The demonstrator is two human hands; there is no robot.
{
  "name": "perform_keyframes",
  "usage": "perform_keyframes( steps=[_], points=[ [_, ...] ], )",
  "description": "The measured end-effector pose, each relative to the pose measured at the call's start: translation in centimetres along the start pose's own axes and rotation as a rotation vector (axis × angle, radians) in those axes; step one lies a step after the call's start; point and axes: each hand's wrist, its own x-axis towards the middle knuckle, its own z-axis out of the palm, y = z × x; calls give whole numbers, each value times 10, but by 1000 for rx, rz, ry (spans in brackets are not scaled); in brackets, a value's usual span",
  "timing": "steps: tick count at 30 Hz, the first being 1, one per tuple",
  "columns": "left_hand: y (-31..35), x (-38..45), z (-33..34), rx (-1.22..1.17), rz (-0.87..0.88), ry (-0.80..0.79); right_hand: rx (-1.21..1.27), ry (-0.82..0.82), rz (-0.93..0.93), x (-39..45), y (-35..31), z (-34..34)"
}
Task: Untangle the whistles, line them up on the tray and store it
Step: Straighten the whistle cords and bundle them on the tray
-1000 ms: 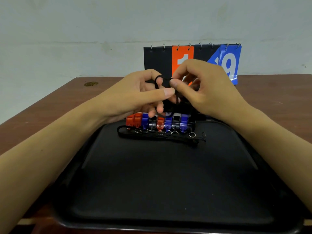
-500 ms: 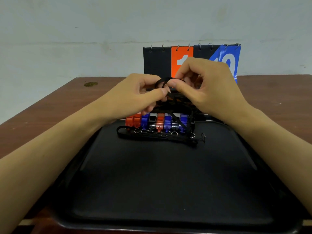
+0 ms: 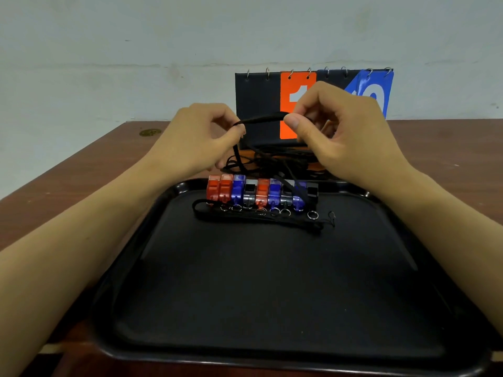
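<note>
Several red, blue and black whistles (image 3: pixel 261 192) stand side by side in a row at the far end of the black tray (image 3: pixel 272 281), key rings towards me. A folded black lanyard (image 3: pixel 258 217) lies in front of the row. Above and behind the row, my left hand (image 3: pixel 201 140) and my right hand (image 3: pixel 334 131) each pinch a black cord (image 3: pixel 262 118) stretched between them. From the left pinch the cord drops into a tangle of black lanyards (image 3: pixel 272 159) on the table behind the tray.
A flip scoreboard (image 3: pixel 272 104) with an orange 1 card and a blue card stands behind my hands, near the grey wall. The brown wooden table (image 3: pixel 81 172) extends left and right of the tray. A small brass disc (image 3: pixel 149 131) sits at the far left.
My hands have moved apart, left hand leftward and right hand rightward, drawing the black cord out between them. The row of whistles has stayed in place.
</note>
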Motion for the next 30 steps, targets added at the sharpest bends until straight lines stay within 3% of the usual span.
perform_keyframes(
  steps=[6,17,24,30],
  points=[
    [-12,6,-6,-408,-135,-36,68,50,83,1,1,-3],
    [-39,19,-12,-249,-166,129,142,-20,228,4,12,-5],
    [-54,21,-15,-210,-241,107,212,-46,372,6,21,-5],
    [-54,24,-26,-961,-517,95,278,-34,410,7,25,-5]
  ],
)
